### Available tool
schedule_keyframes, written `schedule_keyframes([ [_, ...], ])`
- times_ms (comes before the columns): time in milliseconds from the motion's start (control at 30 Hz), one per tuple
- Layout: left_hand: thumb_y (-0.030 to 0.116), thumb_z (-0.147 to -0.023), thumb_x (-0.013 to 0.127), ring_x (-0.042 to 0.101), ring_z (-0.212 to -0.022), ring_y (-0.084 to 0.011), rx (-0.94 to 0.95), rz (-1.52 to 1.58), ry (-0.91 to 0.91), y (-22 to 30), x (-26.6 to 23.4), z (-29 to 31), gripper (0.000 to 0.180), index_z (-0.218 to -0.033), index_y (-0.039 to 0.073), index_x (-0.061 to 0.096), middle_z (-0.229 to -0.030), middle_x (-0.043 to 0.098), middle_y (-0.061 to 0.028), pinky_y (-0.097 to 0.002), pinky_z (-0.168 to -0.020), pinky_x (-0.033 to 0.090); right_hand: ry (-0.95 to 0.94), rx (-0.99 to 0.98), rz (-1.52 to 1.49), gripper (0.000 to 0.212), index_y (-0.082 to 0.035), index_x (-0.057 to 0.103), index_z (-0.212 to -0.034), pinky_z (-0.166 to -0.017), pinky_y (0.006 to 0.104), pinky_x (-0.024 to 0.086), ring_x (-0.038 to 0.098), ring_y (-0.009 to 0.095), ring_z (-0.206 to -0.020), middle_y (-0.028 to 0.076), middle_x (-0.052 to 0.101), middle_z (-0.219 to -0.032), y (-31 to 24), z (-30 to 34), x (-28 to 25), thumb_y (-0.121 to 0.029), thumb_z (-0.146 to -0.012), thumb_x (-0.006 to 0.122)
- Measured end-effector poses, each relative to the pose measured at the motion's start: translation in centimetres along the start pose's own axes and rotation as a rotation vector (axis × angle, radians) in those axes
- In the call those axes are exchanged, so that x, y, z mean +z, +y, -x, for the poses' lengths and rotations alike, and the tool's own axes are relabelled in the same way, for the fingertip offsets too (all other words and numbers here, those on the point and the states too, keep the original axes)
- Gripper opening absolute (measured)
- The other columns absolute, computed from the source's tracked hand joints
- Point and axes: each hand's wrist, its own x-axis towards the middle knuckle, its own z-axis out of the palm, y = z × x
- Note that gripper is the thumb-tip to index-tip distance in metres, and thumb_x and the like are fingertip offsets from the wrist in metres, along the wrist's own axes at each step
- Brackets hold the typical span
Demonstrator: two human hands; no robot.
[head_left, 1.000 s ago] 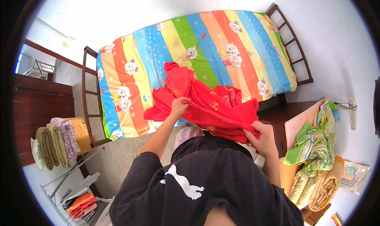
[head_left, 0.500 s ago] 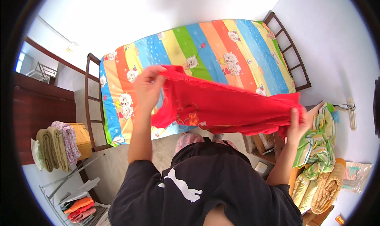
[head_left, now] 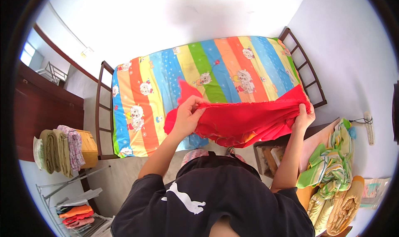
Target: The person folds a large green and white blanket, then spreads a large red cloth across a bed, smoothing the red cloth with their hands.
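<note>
A red cloth [head_left: 245, 120] with a frayed upper edge and a yellow-orange printed pattern hangs stretched between my two hands. My left hand [head_left: 190, 115] pinches its upper edge, and a loose red flap sticks out beyond and left of the fingers. At the other end my right hand [head_left: 304, 115] grips the edge, with a corner of cloth rising above it. The cloth is held in front of the near side of a bed covered by a striped, cartoon-printed sheet [head_left: 166, 83]. Its full shape cannot be made out because of the folds.
A brown bed frame [head_left: 107, 108] bounds the bed. On the right, a rumpled green striped cloth [head_left: 328, 166] and a rolled tan mat [head_left: 347, 203] are piled. Folded textiles [head_left: 62, 149] rest on a wooden stool at left, above a rack with folded clothes [head_left: 77, 214].
My left hand has moved right and down along the cloth's edge, closer to my right hand. The right hand has shifted slightly left and up. The span of cloth between them is shorter.
</note>
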Motion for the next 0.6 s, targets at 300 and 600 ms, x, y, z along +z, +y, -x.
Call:
schedule_keyframes([
  [300,0.004,-0.080,0.057,0.051,-0.064,-0.0089,-0.127,-0.143,-0.002,-1.6,4.1,2.1,0.011,-0.088,-0.001,0.050,-0.070,0.055,-0.0063,-0.0244,-0.057,0.041,-0.709,-0.093,0.657,0.012,-0.001,0.050,-0.087,-0.058,0.0329,0.044,0.056,0.020,-0.062,0.014,0.057,-0.073,-0.7,7.2,8.8,-0.003,-0.076,0.054],
  [600,0.004,-0.080,0.057,0.058,-0.066,-0.0186,-0.042,-0.079,-0.151,-1.2,4.9,4.2,0.012,-0.090,0.000,0.053,-0.073,0.059,-0.0118,-0.0301,-0.061,0.045,-1.461,0.170,0.612,0.041,-0.002,0.056,-0.106,-0.069,0.0369,0.047,0.061,0.036,-0.080,0.019,0.063,-0.086,-0.7,13.3,9.2,-0.030,-0.078,0.067],
])
